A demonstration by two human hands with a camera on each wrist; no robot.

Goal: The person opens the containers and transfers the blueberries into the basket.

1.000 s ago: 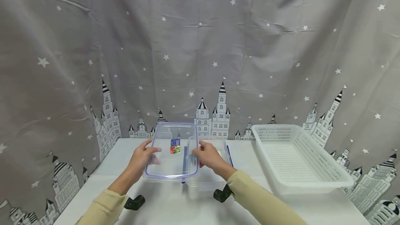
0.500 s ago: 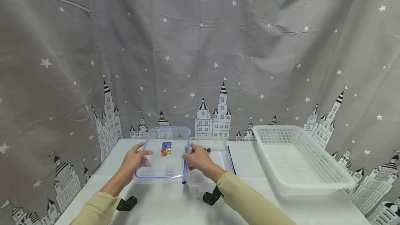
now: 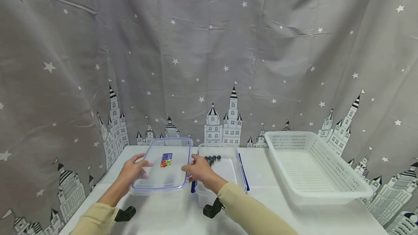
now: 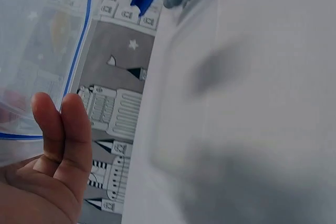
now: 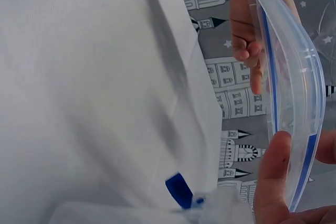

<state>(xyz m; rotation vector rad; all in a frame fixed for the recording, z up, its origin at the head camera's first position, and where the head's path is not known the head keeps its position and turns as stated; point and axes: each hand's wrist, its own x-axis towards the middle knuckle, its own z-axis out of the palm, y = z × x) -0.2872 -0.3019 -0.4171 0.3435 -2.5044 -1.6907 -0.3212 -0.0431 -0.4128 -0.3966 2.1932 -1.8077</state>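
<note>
left hand (image 3: pixel 130 173) and right hand (image 3: pixel 201 172) hold lid (image 3: pixel 160 172) above bench (image 3: pixel 166 211), fingers clamped on its opposite edges, beside box (image 3: pixel 228 171) of dark berries (image 3: pixel 211 159)

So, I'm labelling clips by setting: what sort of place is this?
Probably a staged filming spot, judging by the castle-print curtain behind a white table that bears a white basket and a clear container.
</note>
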